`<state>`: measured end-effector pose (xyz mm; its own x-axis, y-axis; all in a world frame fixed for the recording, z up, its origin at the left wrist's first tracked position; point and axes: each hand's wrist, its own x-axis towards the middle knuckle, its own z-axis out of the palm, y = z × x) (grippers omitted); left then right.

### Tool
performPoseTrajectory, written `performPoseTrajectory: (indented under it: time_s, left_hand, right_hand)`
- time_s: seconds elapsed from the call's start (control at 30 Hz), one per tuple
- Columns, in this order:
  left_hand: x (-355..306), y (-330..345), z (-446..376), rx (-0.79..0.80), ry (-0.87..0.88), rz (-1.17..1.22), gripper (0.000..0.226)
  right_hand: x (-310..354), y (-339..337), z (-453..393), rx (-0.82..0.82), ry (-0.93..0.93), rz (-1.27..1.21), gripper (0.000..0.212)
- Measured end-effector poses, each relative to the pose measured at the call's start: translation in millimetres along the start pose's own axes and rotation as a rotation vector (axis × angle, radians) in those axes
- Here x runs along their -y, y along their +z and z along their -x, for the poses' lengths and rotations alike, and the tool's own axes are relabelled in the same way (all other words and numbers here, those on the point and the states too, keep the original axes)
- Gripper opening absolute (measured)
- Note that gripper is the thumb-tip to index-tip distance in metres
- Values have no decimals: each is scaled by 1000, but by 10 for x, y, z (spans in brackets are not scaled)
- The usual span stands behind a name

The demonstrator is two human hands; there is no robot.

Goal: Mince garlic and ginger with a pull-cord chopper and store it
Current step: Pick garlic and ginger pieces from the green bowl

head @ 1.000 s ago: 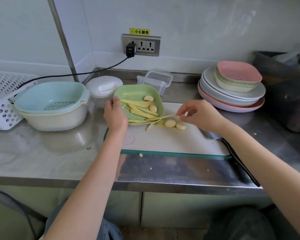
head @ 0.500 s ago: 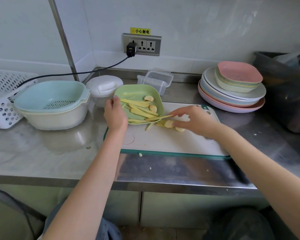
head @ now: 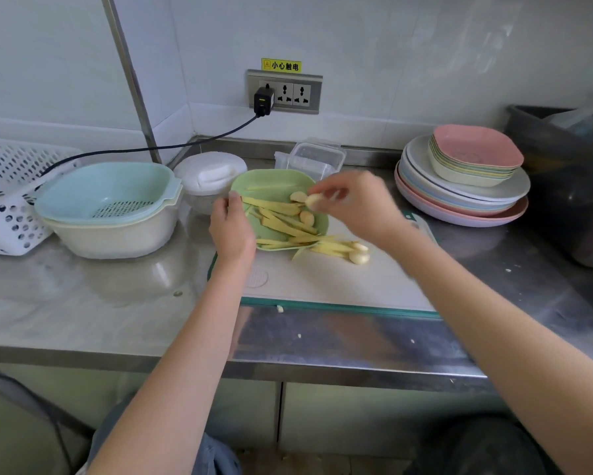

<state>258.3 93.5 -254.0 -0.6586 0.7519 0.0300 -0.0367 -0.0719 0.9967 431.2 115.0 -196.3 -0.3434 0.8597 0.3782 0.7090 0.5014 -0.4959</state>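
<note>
A green plate is tilted on the far left of the white cutting board, holding ginger strips and two garlic cloves. My left hand grips the plate's left rim. Over the plate, my right hand pinches a garlic clove. More ginger strips and two cloves lie on the board by the plate's lower right edge. The white pull-cord chopper stands behind the plate. A clear lidded box sits at the back.
A blue colander in a cream bowl and a white perforated basket stand at the left. Stacked plates and a dark bin are at the right. A black cable runs from the wall socket.
My right hand reached down to the board, picked up a garlic clove and lifted it over the green plate. My left hand stayed on the plate's rim.
</note>
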Motion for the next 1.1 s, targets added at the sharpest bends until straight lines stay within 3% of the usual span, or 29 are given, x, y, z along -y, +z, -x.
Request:
performPoseTrajectory:
  time_s: [0.1, 0.23, 0.3, 0.4, 0.5, 0.7, 0.97, 1.1]
  left_hand:
    - [-15, -13, 18, -15, 28, 7, 24]
    - [-7, -18, -2, -39, 44, 18, 28]
    - [-40, -17, 20, -46, 46, 22, 23]
    - [-206, -44, 66, -47, -33, 19, 26]
    - [-438, -170, 31, 21, -195, 91, 24]
    - [-912, -1089, 8, 19, -270, 204, 30]
    - [-1219, -2696, -50, -301, -190, 143, 26]
    - [-1274, -3522, -199, -454, -129, 104, 30]
  right_hand:
    - [89, 253, -64, 42, 24, 5, 21]
    - [-56, 98, -38, -215, 179, -235, 21]
    - [-111, 5, 12, -176, 230, -243, 21]
    - [10, -16, 81, 8, 278, -338, 23]
    - [255, -26, 93, -78, 295, -515, 19]
    - [1115, 243, 114, -119, 158, -695, 13]
    - [2430, 1051, 191, 294, 51, -880, 32]
    - [3025, 1417, 131, 414, -105, -813, 36]
